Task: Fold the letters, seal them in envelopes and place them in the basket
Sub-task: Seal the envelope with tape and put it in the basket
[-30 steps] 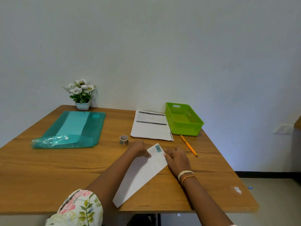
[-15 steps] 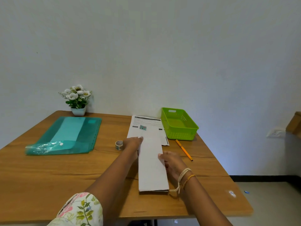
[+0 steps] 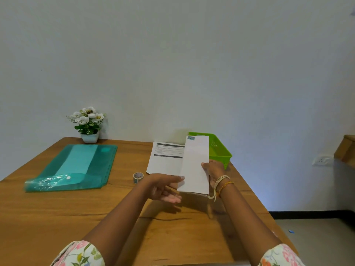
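Observation:
A long white envelope (image 3: pixel 195 166) with a small sticker at its far end is lifted above the table, pointing away from me. My right hand (image 3: pixel 214 170) grips its right edge. My left hand (image 3: pixel 166 188) is palm-up at its near left corner, the thumb touching the edge, fingers apart. The envelope's far end overlaps the green basket (image 3: pixel 221 152) at the back right. A printed letter (image 3: pixel 166 158) lies flat on the table left of the basket, partly covered by the envelope.
A small tape roll (image 3: pixel 138 177) stands left of my left hand. A teal plastic folder (image 3: pixel 76 167) lies at the left. A white flower pot (image 3: pixel 89 138) stands against the wall. The wooden table's (image 3: pixel 57 217) right edge runs just beyond the basket.
The envelope rose off the table and swung from a diagonal to pointing away, moving right towards the basket. My left hand turned palm-up and loosened its hold.

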`<move>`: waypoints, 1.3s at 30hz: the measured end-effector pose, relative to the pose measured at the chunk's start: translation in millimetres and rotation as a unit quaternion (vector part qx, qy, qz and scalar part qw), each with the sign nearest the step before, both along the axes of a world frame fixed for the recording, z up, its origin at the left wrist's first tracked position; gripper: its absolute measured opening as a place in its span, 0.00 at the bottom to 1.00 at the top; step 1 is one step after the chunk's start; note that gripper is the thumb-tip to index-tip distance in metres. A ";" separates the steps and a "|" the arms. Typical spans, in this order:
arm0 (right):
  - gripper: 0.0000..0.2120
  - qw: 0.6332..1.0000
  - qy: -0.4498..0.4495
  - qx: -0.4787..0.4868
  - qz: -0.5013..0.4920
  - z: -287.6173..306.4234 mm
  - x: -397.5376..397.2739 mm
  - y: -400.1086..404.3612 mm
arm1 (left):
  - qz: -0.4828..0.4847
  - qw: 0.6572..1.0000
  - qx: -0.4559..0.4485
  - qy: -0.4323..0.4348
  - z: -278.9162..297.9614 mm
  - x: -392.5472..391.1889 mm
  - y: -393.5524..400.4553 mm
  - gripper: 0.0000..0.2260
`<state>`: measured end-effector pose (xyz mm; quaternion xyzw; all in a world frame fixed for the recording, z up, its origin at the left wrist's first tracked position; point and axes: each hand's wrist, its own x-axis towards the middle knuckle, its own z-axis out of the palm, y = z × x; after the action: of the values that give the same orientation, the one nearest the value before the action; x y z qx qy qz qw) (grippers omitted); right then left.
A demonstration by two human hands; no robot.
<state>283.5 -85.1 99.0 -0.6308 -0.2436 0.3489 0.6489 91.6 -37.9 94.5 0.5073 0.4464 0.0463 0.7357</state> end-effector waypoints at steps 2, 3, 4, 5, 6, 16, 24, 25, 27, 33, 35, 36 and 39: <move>0.07 1.000 -0.006 0.000 -0.009 5.7 5.1 3.4 | 0.039 0.998 -0.018 -0.053 -1.0 7.3 -2.9 0.17; 0.07 1.000 -0.005 0.004 -0.008 6.8 7.9 5.3 | 0.055 0.996 -0.019 -0.071 -1.9 11.4 -3.6 0.15; 0.06 1.000 -0.004 0.003 0.000 10.3 9.0 5.2 | 0.069 0.994 -0.018 -0.081 -2.0 15.6 -4.2 0.14; 0.06 1.000 -0.006 0.002 0.003 12.3 11.0 6.4 | 0.080 0.993 -0.013 -0.085 -2.1 19.5 -4.3 0.13; 0.09 1.000 -0.010 -0.005 0.005 15.8 12.2 7.0 | 0.089 0.993 -0.005 -0.083 -1.2 23.9 -4.4 0.13; 0.03 0.966 -0.067 -0.231 0.095 35.8 37.7 4.9 | 0.170 0.978 0.081 -0.094 11.5 82.2 16.3 0.11; 0.08 0.986 0.030 -0.160 0.046 39.2 75.2 25.1 | 0.192 0.972 0.115 -0.068 22.3 142.1 51.2 0.11; 0.09 0.987 0.025 -0.152 0.034 39.8 78.0 29.6 | 0.191 0.972 0.118 -0.063 22.8 147.3 55.1 0.09; 0.11 0.989 0.014 -0.147 0.015 41.6 85.5 39.0 | 0.183 0.974 0.122 -0.060 24.4 158.2 64.6 0.07; 0.10 0.985 -0.014 -0.168 0.022 47.4 110.0 69.5 | 0.179 0.972 0.137 -0.067 25.8 176.5 93.4 0.09; 0.09 0.980 -0.027 -0.194 0.033 47.4 118.5 79.4 | 0.184 0.969 0.151 -0.061 22.5 182.8 103.2 0.07; 0.07 0.977 -0.033 -0.206 0.040 46.0 122.7 84.8 | 0.185 0.968 0.157 -0.060 20.8 184.4 107.1 0.05; 0.07 0.970 -0.047 -0.233 0.054 40.2 130.3 96.4 | 0.204 0.957 0.196 -0.063 13.2 183.6 113.8 0.07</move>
<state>413.8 11.3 139.1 -0.7664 -0.2194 0.4001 0.4521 275.2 75.8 107.6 0.5358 0.4752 0.3138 0.6234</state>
